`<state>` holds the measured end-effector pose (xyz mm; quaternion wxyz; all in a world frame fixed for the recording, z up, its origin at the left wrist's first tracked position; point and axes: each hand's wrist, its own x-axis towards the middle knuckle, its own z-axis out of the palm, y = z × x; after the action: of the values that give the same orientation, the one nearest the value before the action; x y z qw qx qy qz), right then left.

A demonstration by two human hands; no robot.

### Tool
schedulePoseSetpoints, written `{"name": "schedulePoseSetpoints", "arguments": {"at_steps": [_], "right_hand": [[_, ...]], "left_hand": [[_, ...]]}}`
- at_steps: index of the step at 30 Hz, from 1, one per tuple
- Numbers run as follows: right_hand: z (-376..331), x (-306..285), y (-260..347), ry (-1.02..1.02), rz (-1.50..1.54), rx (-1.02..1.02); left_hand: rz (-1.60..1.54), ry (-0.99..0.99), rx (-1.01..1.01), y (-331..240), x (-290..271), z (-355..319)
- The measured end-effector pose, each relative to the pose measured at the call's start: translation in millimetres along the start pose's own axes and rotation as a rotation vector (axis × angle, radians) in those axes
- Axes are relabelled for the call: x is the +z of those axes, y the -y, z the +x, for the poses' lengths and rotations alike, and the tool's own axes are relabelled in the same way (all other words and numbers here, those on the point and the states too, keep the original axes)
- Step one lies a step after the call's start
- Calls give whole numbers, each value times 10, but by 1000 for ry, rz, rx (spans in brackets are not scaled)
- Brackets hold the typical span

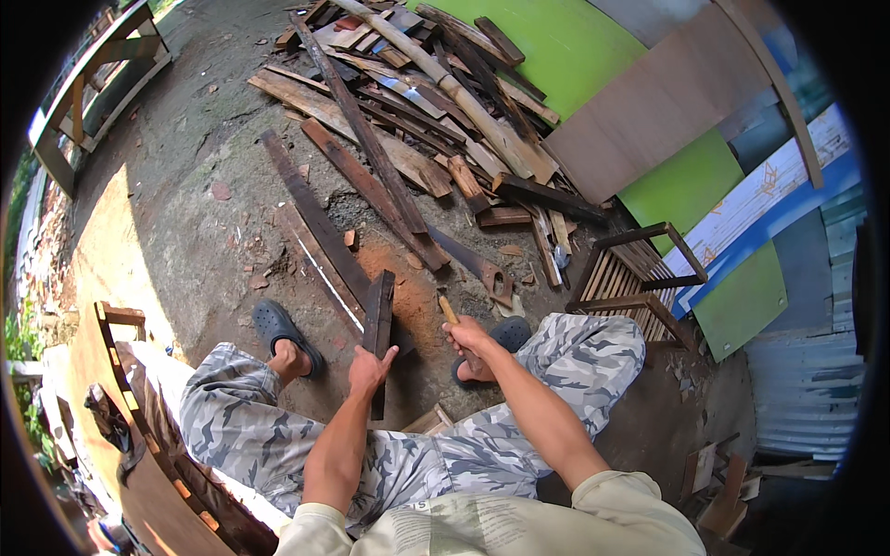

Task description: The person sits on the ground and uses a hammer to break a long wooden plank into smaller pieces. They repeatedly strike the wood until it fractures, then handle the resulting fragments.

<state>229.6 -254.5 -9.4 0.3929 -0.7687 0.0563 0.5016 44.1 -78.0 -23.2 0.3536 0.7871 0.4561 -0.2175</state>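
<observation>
My left hand (369, 369) is closed around the lower part of a short dark wooden board (378, 310), which stands tilted between my knees. In my right hand (471, 338) is a tool with a light wooden handle (448, 309); its working end cannot be made out. That hand is to the right of the board and apart from it. A handsaw (493, 281) with a brown wooden grip lies on the ground beyond my right hand. Orange-brown sawdust (403, 278) is spread on the ground between the board and the saw.
Beyond my feet lies a large heap of old planks (417, 102), with long dark boards (315, 222) reaching toward me. A slatted wooden frame (640, 269) stands at the right, near green panels (686, 185) and corrugated metal (797, 380). A wooden bench (102, 74) is at the far left.
</observation>
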Motion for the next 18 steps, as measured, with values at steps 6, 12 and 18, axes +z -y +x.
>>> {"name": "schedulePoseSetpoints", "arguments": {"at_steps": [6,12,18], "right_hand": [[-587,153,635,-194,-229,-480],[30,326,141,-329,-472,-524],[89,435,128,-187,-500,-400]], "left_hand": [[112,-18,-1,167,18,81],[185,-38,29,132,63,95],[197,-9,48,75,3,85]]}}
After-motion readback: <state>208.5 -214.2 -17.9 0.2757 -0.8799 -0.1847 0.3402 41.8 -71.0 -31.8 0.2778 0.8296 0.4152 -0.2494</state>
